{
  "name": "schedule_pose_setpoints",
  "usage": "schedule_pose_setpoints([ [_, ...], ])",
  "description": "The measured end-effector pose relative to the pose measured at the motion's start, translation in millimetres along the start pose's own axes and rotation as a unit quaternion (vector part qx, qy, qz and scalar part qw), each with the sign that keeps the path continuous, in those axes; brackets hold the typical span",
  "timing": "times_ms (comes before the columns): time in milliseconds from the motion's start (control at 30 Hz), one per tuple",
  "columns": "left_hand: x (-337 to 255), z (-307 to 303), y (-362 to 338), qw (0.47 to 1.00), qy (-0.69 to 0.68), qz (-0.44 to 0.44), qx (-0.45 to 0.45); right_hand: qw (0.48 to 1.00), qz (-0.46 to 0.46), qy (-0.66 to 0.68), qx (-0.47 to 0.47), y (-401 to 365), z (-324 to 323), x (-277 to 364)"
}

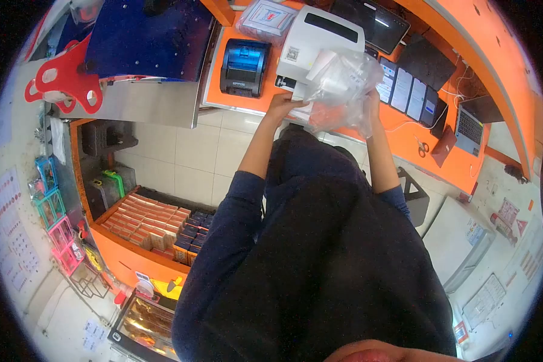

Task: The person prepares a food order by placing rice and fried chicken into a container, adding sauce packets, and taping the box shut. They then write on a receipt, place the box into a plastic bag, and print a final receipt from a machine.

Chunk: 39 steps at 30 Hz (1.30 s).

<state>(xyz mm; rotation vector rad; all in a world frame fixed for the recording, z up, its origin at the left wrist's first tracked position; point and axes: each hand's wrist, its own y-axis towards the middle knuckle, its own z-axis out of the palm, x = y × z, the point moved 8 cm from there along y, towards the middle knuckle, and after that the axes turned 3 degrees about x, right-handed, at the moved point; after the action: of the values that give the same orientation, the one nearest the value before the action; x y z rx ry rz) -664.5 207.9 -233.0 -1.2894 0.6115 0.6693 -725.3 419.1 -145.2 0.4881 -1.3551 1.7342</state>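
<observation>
A crinkled clear plastic bag [344,81] is held up in front of me at the counter's edge. Whitish and reddish shapes show through it, too blurred to name. My left hand [285,106] pinches the bag's lower left side, beside something pale. My right hand [373,102] grips the bag's right side, its fingers partly hidden by the plastic. Just behind the bag sits a white printer [323,39], which the bag partly covers. Left of that printer stands a black label printer [245,67] with a blue window.
Several phones [402,93] lie in a row right of the bag. Scissors [422,146] and a laptop [469,130] are farther right on the orange counter [398,123]. Packed items [265,20] lie at the back. A bin of small boxes [148,220] stands at my left.
</observation>
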Motion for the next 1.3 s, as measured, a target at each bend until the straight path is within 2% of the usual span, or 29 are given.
schedule_pose_setpoints([
  [33,5.0,0.1,3.8,1.000,-0.001,0.001,0.000,1.000,-0.016,0.025,0.006,7.8,-8.7,-10.4],
  [100,16.4,-7.5,14.0,0.993,-0.105,0.045,-0.035,0.998,-0.031,0.050,0.012,19.5,-25.8,-29.7],
  [167,15.2,-6.5,11.4,0.991,-0.113,0.054,-0.056,0.997,-0.072,0.005,0.014,23.7,-33.6,-35.0],
  [233,17.4,-7.5,11.3,0.988,-0.119,0.063,-0.078,0.997,-0.072,0.019,0.026,26.6,-36.4,-43.1],
  [300,11.9,-16.4,10.4,0.978,-0.038,0.125,-0.161,0.996,-0.074,0.033,0.037,27.4,-36.8,-46.3],
  [333,10.0,-11.6,10.3,0.978,-0.038,0.125,-0.161,0.996,-0.079,0.019,0.025,28.4,-40.3,-46.9],
  [400,4.4,-22.2,-2.6,0.942,-0.003,0.134,-0.309,0.996,-0.084,0.006,0.014,30.1,-43.8,-50.9],
  [533,6.4,-22.7,8.3,0.940,0.005,0.147,-0.308,0.995,-0.093,0.021,-0.009,29.8,-45.7,-53.4],
  [600,4.4,-29.0,4.5,0.922,0.044,0.147,-0.356,0.995,-0.100,0.018,-0.022,26.5,-45.0,-50.7],
  [733,9.7,-26.3,3.7,0.943,-0.038,0.140,-0.300,0.993,-0.115,0.008,0.008,30.8,-49.1,-46.2],
  [800,3.5,-13.0,-17.7,0.962,-0.134,0.149,-0.188,0.991,-0.131,0.014,0.029,30.8,-43.7,-38.1],
  [833,5.7,-20.0,-22.7,0.962,-0.134,0.150,-0.187,0.992,-0.116,0.045,0.030,21.8,-32.1,-31.2],
  [900,15.5,-14.6,-26.1,0.985,-0.052,0.137,-0.087,0.992,-0.097,0.075,0.029,14.0,-29.5,-31.5],
  [1033,5.7,-10.1,-29.6,0.977,-0.121,0.131,-0.117,0.994,-0.084,0.061,0.045,25.7,-39.5,-46.1],
  [1100,4.1,-8.4,-24.1,0.972,-0.163,0.099,-0.139,0.993,-0.092,0.060,0.049,30.1,-45.9,-50.9],
  [1200,16.0,-14.4,-3.6,0.968,-0.157,0.123,-0.154,0.993,-0.070,0.066,0.066,20.8,-33.6,-51.1],
  [1233,16.8,-14.6,-2.5,0.967,-0.158,0.123,-0.155,0.995,-0.082,0.049,0.042,22.0,-36.5,-52.0],
  [1300,24.3,-16.8,-0.9,0.971,-0.139,0.085,-0.175,0.995,-0.093,0.032,0.019,23.1,-41.0,-53.4],
])
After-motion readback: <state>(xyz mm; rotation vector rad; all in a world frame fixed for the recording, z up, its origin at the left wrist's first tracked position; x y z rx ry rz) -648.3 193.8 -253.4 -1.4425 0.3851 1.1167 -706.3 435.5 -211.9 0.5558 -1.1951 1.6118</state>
